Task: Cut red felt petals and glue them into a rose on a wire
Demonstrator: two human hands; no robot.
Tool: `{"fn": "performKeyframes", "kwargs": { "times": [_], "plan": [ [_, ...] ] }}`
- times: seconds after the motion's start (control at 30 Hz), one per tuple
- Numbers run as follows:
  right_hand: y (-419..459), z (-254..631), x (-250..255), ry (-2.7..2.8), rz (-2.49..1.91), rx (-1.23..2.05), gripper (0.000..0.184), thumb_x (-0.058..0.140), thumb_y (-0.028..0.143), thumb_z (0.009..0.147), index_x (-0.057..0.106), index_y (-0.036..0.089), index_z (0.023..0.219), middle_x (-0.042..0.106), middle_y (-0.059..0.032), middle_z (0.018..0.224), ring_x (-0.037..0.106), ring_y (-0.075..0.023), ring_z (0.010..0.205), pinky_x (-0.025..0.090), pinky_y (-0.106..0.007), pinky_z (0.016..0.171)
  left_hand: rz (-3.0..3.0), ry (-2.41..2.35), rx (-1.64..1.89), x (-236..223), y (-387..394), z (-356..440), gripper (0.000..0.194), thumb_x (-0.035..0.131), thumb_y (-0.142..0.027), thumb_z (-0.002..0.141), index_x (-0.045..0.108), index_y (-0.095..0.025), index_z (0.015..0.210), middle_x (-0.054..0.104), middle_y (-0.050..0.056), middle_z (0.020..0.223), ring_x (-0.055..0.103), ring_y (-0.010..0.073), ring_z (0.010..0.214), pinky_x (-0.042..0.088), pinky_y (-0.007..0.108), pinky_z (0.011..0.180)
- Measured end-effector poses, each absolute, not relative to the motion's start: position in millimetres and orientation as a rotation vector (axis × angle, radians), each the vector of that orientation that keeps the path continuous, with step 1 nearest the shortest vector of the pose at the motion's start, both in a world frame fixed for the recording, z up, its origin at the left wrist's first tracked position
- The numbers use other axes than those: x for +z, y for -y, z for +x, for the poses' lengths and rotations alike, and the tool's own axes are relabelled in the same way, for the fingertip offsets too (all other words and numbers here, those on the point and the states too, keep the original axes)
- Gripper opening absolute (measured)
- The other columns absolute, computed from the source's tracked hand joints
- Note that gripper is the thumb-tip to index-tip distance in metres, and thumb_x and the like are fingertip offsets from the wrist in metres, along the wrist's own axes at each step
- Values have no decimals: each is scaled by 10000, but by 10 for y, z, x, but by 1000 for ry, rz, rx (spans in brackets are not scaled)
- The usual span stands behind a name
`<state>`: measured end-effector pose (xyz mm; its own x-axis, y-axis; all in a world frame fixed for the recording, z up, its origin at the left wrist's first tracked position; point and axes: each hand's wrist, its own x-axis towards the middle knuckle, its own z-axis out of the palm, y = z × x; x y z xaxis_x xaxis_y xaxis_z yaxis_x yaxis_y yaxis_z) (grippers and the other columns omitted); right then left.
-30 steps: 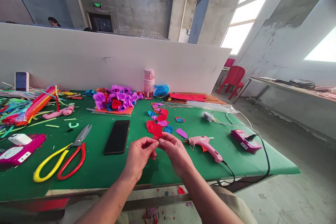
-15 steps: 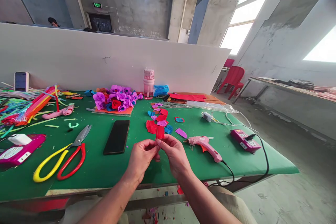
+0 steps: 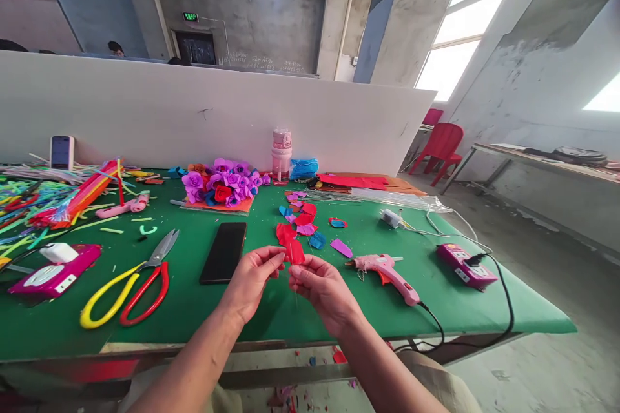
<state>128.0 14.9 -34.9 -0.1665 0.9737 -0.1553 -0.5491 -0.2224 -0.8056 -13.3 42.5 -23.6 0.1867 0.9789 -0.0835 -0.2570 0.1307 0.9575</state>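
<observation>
A small red crepe-paper petal (image 3: pixel 295 252) is upright between my hands, just above the green table. My right hand (image 3: pixel 327 290) pinches its lower part between thumb and fingers, along with a thin wire that shows below the fingertips. My left hand (image 3: pixel 252 281) is closed in a pinch at the petal's left edge; its fingertips partly hide what they grip. Beyond them lie loose red, purple and blue petals (image 3: pixel 305 230). To the right of my right hand rests a pink glue gun (image 3: pixel 387 271). A black phone (image 3: pixel 223 253) lies left of my left hand.
Scissors (image 3: pixel 145 281) with yellow and red handles lie at left, near a magenta power strip (image 3: pixel 58 274). Paper roses (image 3: pixel 223 182), a pink bottle (image 3: pixel 281 158) and thin wires (image 3: pixel 329 195) are farther back. Another power strip (image 3: pixel 465 264) with cords sits at right.
My fingertips have come slightly apart, and the left hand has shifted to the petal's left edge. The petal now tilts and looks more curved. The whole view has shifted slightly.
</observation>
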Motion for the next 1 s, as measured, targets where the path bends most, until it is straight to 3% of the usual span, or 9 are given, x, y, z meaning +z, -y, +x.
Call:
{"fn": "performKeyframes", "kwargs": {
  "times": [0.2, 0.47, 0.73, 0.87, 1.0],
  "plan": [
    [-112, 1265, -348, 766, -830, 1702, 271, 814, 245, 585, 677, 141, 794, 641, 0, 675, 558, -79, 562, 445, -217, 613, 1024, -916, 1164, -232, -418, -137, 218, 706, -298, 655, 731, -149, 812, 672, 42, 714, 477, 117, 645, 368, 229, 629],
    [-101, 1237, -366, 787, -836, 1741, 294, 819, 254, 571, 674, 144, 802, 640, 3, 662, 560, -85, 552, 438, -225, 602, 1055, -924, 1137, -215, -409, -161, 173, 687, -258, 622, 721, -136, 739, 617, 18, 628, 410, 96, 552, 337, 225, 566],
    [-91, 1246, -337, 826, -907, 1731, 292, 829, 271, 542, 667, 142, 749, 639, 0, 656, 555, -85, 545, 437, -232, 608, 1076, -921, 1059, -155, -470, -306, 313, 626, -428, 741, 670, -124, 680, 577, 28, 614, 433, 105, 552, 349, 236, 545],
    [-83, 1239, -363, 921, -932, 1738, 309, 824, 287, 547, 681, 135, 775, 646, -12, 678, 558, -90, 557, 433, -237, 610, 1173, -955, 1001, -146, -452, -333, 286, 654, -392, 715, 609, -147, 573, 515, -10, 541, 388, 95, 516, 324, 235, 536],
    [-80, 1232, -383, 948, -957, 1737, 318, 826, 290, 536, 685, 132, 772, 648, -14, 666, 552, -88, 545, 430, -237, 596, 1233, -1007, 990, -150, -444, -335, 201, 672, -331, 681, 631, -157, 592, 547, -10, 558, 403, 102, 539, 320, 238, 557]
  ]
}}
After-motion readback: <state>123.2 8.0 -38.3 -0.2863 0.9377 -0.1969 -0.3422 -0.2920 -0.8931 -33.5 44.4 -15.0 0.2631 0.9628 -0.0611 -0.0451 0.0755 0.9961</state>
